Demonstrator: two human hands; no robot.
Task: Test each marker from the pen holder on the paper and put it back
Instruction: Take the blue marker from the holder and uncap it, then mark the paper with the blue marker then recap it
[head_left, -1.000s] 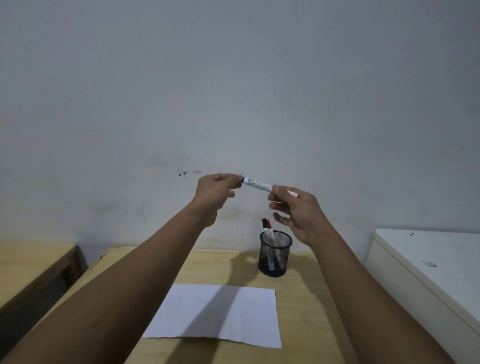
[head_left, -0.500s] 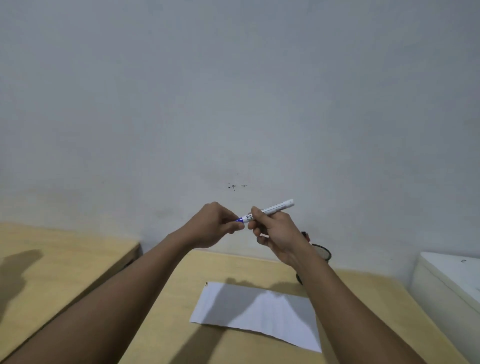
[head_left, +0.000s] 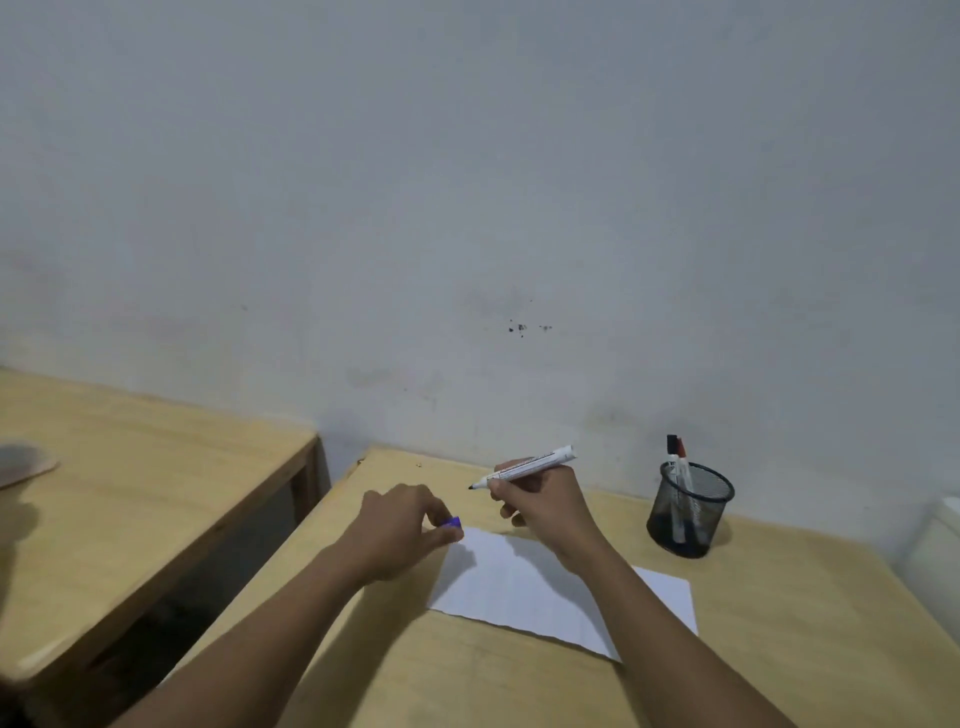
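My right hand (head_left: 545, 506) grips a white marker (head_left: 524, 467), uncapped, its dark tip pointing left, a little above the far edge of the white paper (head_left: 524, 587). My left hand (head_left: 400, 530) pinches the marker's blue cap (head_left: 453, 521) at the paper's far left corner. The paper lies flat on the wooden table (head_left: 779, 623). A black mesh pen holder (head_left: 688, 512) stands at the back right with two markers (head_left: 678, 467) upright in it, one black-capped and one red-capped.
A second wooden table (head_left: 130, 493) stands to the left across a dark gap. A white box-like object (head_left: 940, 556) sits at the right edge. The grey wall (head_left: 467, 208) runs right behind the table.
The cap has come off the marker. Both hands have dropped from mid-air to just above the table, the left with the cap, the right with the marker. The camera has tilted down and left.
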